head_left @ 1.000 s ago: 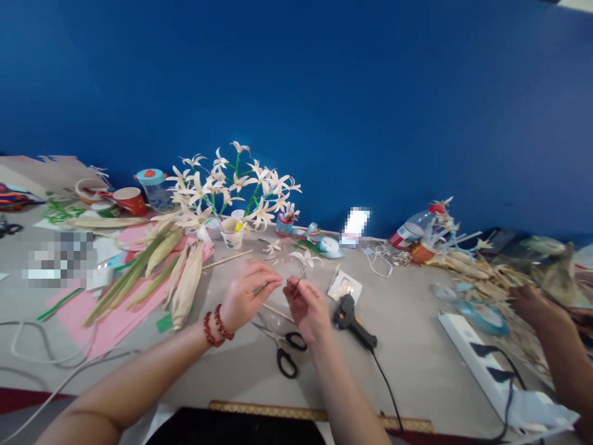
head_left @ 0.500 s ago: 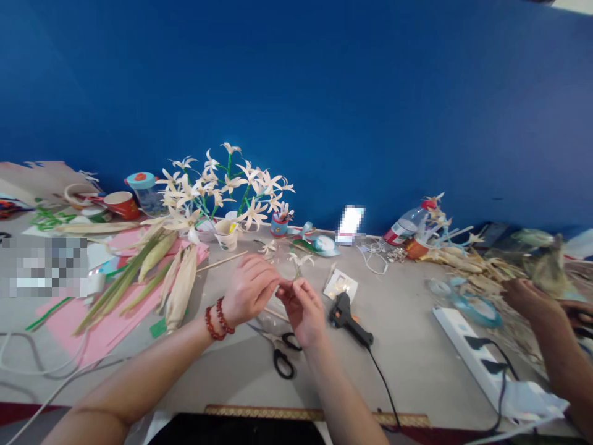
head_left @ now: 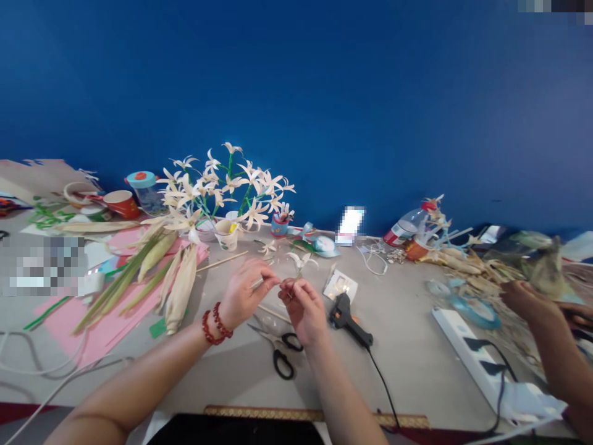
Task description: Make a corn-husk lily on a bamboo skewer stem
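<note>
A small white husk flower [head_left: 301,262] stands up from the pinched fingers of my right hand [head_left: 306,312], petals spread upward. Just left of it, my left hand [head_left: 248,290] has thumb and forefinger pinched together near the flower's base; what lies between them is too fine to make out. Beneath both hands, scissors [head_left: 283,363] with black handles lie on the table. To the right of my right hand rests a black glue gun [head_left: 351,321], close to a small white card [head_left: 340,285]. Another husk flower [head_left: 267,247] lies behind the hands.
Paper cups [head_left: 227,236] hold tall husk flowers at the back. Corn husks [head_left: 181,287] lie on pink paper [head_left: 69,334] at left. A white power strip [head_left: 477,358] and a co-worker's hand [head_left: 528,303] are at right. A bottle [head_left: 405,225] leans by the blue wall.
My left hand has shifted slightly left and down, its fingers drawing a little away from the flower. The flower, still in my right hand, now shows more of its petals.
</note>
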A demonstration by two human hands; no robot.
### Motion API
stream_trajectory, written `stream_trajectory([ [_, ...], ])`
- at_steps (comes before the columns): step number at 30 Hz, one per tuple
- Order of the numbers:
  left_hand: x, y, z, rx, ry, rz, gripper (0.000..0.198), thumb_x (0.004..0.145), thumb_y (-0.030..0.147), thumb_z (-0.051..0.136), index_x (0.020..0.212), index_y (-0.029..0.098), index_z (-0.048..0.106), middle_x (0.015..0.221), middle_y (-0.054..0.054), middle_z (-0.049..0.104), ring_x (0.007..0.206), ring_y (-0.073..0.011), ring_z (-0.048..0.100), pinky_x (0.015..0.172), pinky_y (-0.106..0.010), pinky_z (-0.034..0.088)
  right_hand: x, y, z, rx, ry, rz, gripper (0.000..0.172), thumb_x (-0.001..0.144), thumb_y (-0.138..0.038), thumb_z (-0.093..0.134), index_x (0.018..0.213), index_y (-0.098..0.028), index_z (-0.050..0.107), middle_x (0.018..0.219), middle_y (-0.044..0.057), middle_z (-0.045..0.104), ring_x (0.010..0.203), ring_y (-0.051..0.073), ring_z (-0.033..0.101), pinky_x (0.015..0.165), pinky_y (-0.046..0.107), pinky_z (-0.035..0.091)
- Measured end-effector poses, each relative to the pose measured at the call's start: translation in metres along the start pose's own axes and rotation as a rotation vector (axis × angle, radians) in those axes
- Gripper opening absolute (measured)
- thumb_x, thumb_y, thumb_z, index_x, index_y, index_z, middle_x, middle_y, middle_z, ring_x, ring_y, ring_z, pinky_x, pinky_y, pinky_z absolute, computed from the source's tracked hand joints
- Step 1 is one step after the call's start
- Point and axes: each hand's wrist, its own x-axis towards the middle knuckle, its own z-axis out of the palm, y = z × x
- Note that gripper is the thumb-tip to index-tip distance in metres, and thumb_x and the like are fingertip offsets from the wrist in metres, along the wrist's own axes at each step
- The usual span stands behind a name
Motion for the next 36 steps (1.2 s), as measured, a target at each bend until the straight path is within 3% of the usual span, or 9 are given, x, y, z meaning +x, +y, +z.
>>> stream_trajectory([
  [8,-0.002,-0.003,0.011,0.080,-0.077,0.159,0.011,0.090,0.017,0.059,0.095,0.021,0.067,0.087,-0.004,0.072,0.082,-0.0189,0.063,0.084,-0.037,0.047,0.002,0.006,-0.005,-0.038,-0.005,-0.035,0.012,0.075,-0.032,0.079,0.073,-0.022,0.073,0.076,-0.001,0.067,0.072,0.014,0.057,0.072,0.027,0.046],
  [16,0.002,0.001,0.007,0.397,-0.140,0.279,0.016,0.089,0.013,0.049,0.081,0.019,0.061,0.079,-0.006,0.064,0.081,-0.0219,0.054,0.085,-0.040,0.043,0.000,0.007,-0.002,-0.137,0.040,-0.094,0.012,0.074,-0.032,0.080,0.073,-0.021,0.076,0.077,0.000,0.068,0.070,0.013,0.054,0.069,0.026,0.044],
  [18,0.004,-0.007,0.005,0.423,-0.098,0.224,0.015,0.091,0.015,0.048,0.082,0.018,0.060,0.080,-0.006,0.062,0.083,-0.0222,0.054,0.083,-0.039,0.043,0.000,0.006,-0.001,-0.123,0.065,-0.093,0.011,0.072,-0.031,0.081,0.072,-0.021,0.076,0.078,0.000,0.069,0.069,0.012,0.054,0.068,0.025,0.044],
  [20,0.003,-0.016,0.003,0.356,-0.059,0.073,0.019,0.095,0.019,0.043,0.081,0.018,0.056,0.076,-0.004,0.059,0.077,-0.0192,0.053,0.074,-0.033,0.043,0.000,0.005,-0.002,-0.088,0.088,-0.077,0.012,0.071,-0.031,0.082,0.071,-0.021,0.075,0.078,0.000,0.069,0.067,0.011,0.054,0.068,0.025,0.044],
  [23,-0.001,-0.025,0.001,0.201,-0.095,-0.162,0.034,0.097,0.027,0.042,0.064,0.020,0.045,0.057,0.004,0.041,0.055,-0.0128,0.041,0.055,-0.025,0.034,0.002,0.004,-0.003,-0.031,0.093,-0.040,0.013,0.070,-0.031,0.082,0.070,-0.021,0.074,0.079,-0.001,0.069,0.066,0.010,0.054,0.068,0.024,0.046],
  [25,-0.005,-0.024,0.001,0.145,-0.120,-0.220,0.040,0.097,0.031,0.044,0.059,0.020,0.039,0.054,0.006,0.033,0.052,-0.0113,0.037,0.052,-0.025,0.031,0.003,0.004,-0.004,-0.015,0.094,-0.026,0.013,0.071,-0.030,0.082,0.071,-0.022,0.073,0.079,-0.001,0.069,0.066,0.010,0.055,0.069,0.025,0.046],
  [30,-0.006,-0.008,0.003,0.058,-0.100,-0.148,0.022,0.096,0.028,0.048,0.078,0.018,0.056,0.073,0.000,0.058,0.071,-0.0143,0.055,0.067,-0.027,0.044,0.003,0.007,-0.005,-0.018,0.086,-0.040,0.013,0.072,-0.029,0.081,0.071,-0.022,0.071,0.080,-0.001,0.068,0.065,0.010,0.055,0.068,0.026,0.046],
  [36,0.001,-0.008,0.006,0.103,-0.072,0.161,0.011,0.092,0.020,0.057,0.093,0.021,0.067,0.090,-0.003,0.075,0.087,-0.0177,0.067,0.097,-0.040,0.044,0.003,0.007,-0.005,-0.117,0.056,-0.073,0.016,0.073,-0.035,0.079,0.071,-0.022,0.071,0.076,0.000,0.066,0.067,0.013,0.055,0.070,0.028,0.046],
])
